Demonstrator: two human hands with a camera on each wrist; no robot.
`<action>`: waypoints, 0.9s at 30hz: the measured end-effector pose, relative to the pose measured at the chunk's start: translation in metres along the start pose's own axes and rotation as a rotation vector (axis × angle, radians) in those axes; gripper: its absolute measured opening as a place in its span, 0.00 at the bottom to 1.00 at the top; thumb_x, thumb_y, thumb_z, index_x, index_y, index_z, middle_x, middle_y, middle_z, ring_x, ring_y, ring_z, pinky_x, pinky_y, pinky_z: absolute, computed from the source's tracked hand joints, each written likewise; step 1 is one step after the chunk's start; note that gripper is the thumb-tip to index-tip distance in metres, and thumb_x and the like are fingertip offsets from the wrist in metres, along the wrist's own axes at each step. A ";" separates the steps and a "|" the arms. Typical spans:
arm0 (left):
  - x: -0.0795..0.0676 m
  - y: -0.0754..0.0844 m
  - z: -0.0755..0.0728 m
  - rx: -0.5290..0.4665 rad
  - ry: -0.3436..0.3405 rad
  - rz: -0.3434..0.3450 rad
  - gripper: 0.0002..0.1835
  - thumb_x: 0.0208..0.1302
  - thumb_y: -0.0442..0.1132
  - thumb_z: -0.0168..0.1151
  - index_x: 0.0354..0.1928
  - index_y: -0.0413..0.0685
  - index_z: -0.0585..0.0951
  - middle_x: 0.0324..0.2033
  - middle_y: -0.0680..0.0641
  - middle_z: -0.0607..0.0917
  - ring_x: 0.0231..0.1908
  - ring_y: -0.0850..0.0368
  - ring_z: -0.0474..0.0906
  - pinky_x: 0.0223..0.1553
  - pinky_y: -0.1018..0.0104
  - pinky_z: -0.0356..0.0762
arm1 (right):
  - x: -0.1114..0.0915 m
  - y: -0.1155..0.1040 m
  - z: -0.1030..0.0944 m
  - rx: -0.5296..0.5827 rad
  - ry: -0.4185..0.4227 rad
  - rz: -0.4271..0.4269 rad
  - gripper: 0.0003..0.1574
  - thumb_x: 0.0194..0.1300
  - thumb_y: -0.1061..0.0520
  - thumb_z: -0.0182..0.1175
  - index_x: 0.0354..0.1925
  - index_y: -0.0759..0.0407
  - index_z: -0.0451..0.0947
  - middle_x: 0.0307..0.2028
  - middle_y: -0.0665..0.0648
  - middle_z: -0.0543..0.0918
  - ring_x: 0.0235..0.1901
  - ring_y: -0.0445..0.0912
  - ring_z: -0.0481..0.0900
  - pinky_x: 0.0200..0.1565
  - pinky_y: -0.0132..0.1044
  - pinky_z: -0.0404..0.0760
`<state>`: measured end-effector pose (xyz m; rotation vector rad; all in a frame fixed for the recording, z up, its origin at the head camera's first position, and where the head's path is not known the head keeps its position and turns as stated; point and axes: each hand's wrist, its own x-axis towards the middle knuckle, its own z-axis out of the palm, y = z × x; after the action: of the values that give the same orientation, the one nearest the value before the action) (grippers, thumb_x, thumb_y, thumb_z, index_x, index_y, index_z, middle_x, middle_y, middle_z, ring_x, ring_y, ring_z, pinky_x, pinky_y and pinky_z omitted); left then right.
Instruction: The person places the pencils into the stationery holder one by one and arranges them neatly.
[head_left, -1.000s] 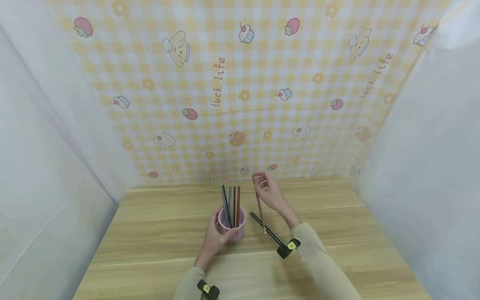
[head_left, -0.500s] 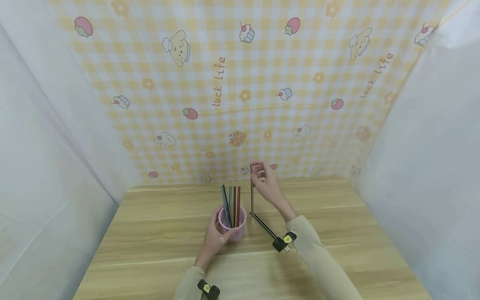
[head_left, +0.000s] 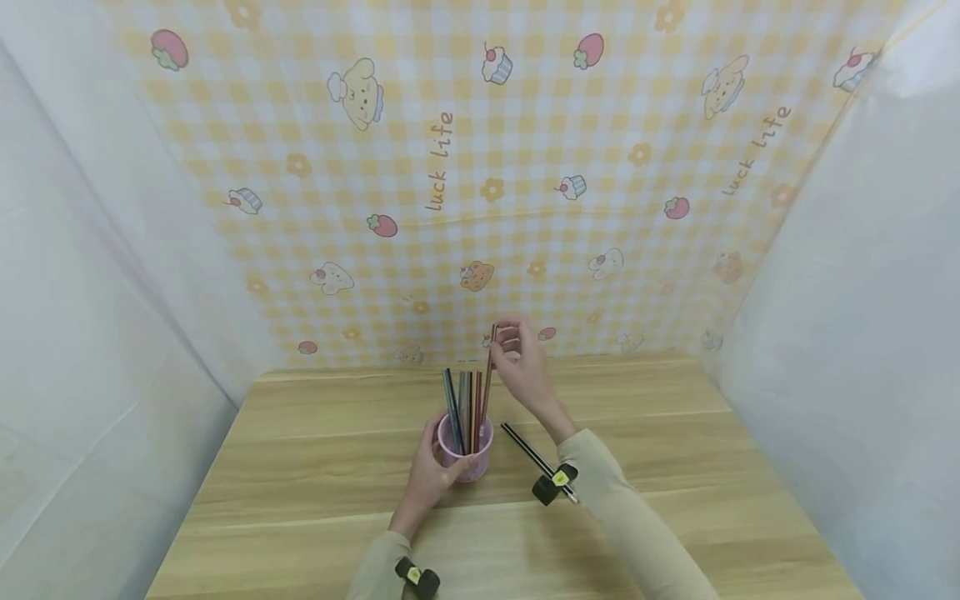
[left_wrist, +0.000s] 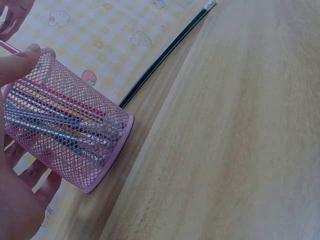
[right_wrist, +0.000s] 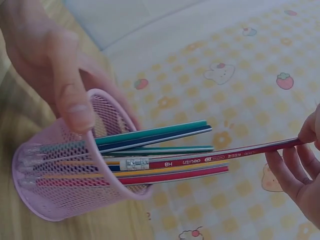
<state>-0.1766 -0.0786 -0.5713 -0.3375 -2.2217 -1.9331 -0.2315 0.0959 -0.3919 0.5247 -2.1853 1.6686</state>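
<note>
A slim red HB pencil (right_wrist: 210,156), its lower end inside a pink wire-mesh cup (head_left: 465,454), is pinched near its top by the right hand (head_left: 521,367). The left hand (head_left: 429,475) curls around the cup on a pale wooden table (head_left: 300,467). A black pencil (head_left: 534,457) lies just beside the cup.

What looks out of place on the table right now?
One black pencil lies loose on the wooden table, right of the pink mesh cup where the others stand. The left hand grips the cup; the right hand pinches a red pencil entering it.
</note>
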 end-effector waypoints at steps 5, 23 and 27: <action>-0.001 0.009 0.001 0.022 0.010 0.004 0.50 0.47 0.30 0.79 0.73 0.37 0.63 0.65 0.32 0.75 0.63 0.32 0.74 0.66 0.33 0.71 | -0.005 0.006 0.006 -0.011 -0.006 -0.015 0.20 0.64 0.75 0.57 0.55 0.77 0.70 0.40 0.73 0.80 0.37 0.64 0.83 0.34 0.39 0.90; 0.001 -0.003 -0.001 -0.004 -0.005 0.029 0.46 0.51 0.35 0.79 0.72 0.45 0.65 0.64 0.37 0.77 0.63 0.37 0.75 0.65 0.36 0.74 | -0.025 0.067 0.039 -0.160 -0.134 -0.161 0.19 0.65 0.70 0.61 0.54 0.67 0.73 0.35 0.61 0.83 0.32 0.51 0.84 0.28 0.31 0.86; 0.002 -0.005 -0.001 0.029 -0.007 0.047 0.46 0.52 0.36 0.79 0.72 0.43 0.65 0.64 0.36 0.77 0.62 0.36 0.75 0.63 0.36 0.75 | -0.026 0.070 0.045 -0.184 -0.129 -0.195 0.19 0.62 0.73 0.61 0.52 0.68 0.73 0.33 0.62 0.83 0.30 0.50 0.84 0.27 0.35 0.87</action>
<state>-0.1796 -0.0803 -0.5756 -0.3897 -2.2228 -1.8774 -0.2442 0.0718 -0.4746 0.7844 -2.2665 1.3519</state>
